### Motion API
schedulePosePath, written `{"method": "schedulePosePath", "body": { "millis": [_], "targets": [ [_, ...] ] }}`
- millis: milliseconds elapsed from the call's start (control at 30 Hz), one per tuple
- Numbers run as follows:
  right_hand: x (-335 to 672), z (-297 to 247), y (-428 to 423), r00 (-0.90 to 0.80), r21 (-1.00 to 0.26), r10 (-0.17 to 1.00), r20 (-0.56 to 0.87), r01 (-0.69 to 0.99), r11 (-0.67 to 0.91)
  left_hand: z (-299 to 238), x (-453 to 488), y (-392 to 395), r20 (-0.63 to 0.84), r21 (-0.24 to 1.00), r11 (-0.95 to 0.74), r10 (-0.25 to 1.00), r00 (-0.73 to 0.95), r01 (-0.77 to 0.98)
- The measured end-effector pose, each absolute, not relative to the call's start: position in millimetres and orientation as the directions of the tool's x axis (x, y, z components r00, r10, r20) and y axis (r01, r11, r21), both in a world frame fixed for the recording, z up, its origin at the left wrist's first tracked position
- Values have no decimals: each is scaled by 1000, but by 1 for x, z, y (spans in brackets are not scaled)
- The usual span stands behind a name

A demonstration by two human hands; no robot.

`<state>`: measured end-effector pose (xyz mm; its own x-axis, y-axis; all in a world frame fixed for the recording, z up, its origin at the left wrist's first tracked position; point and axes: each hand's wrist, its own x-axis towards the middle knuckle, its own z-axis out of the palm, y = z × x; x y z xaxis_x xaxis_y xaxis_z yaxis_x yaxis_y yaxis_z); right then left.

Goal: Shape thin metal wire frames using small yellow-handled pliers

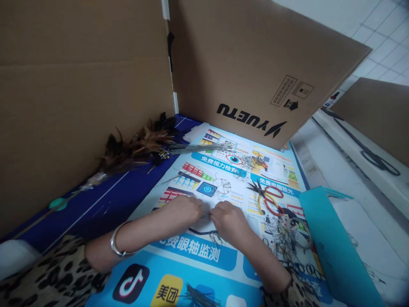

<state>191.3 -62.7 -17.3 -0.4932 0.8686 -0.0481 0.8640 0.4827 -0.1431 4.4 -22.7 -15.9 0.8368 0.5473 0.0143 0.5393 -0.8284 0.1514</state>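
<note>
My left hand [188, 211] and my right hand [228, 219] are close together over the printed sheet [207, 260], fingers pinched. Between the fingertips runs what looks like thin grey wire [206, 212], small and blurred. Bent wire pieces [217, 238] lie just below my right hand. Beyond the hands is a loose wire shape [223, 186], and farther back a bundle of long straight wires [201, 147]. Scissors [267, 198] with red and yellow handles lie open-bladed to the right. A bunch of short dark wires [200, 295] is at the near edge.
Tall cardboard panels [255, 64] wall off the back and left. Brown feathers [137, 143] lie along the left panel. On the right are a clear round roll [298, 233], a pile of bent wire loops [279, 243] and a teal box [335, 243]. Black-handled scissors [380, 162] rest farther right.
</note>
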Motion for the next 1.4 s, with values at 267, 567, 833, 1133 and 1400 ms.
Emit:
{"method": "schedulePosePath", "body": {
  "millis": [267, 567, 833, 1133, 1400],
  "targets": [
    [189, -21, -64, -497, -196, 864, 81, 842, 503, -10, 6, -23, -41, 61, -846, 529, 848, 530],
    [185, -26, -66, -578, -36, 805, 131, 809, 587, -11, 7, -25, 6, 157, -829, 544, 839, 536],
    [185, -24, -66, -530, -37, 826, 192, 837, 546, -7, 8, -22, -6, 197, -819, 549, 836, 539],
    [181, -28, -68, -476, -46, 865, 160, 872, 488, -9, 13, -25, 27, 141, -821, 563, 826, 554],
    [179, -28, -70, -470, -20, 871, 146, 879, 477, -16, 17, -25, 29, 189, -784, 607, 794, 592]
  ]
}}
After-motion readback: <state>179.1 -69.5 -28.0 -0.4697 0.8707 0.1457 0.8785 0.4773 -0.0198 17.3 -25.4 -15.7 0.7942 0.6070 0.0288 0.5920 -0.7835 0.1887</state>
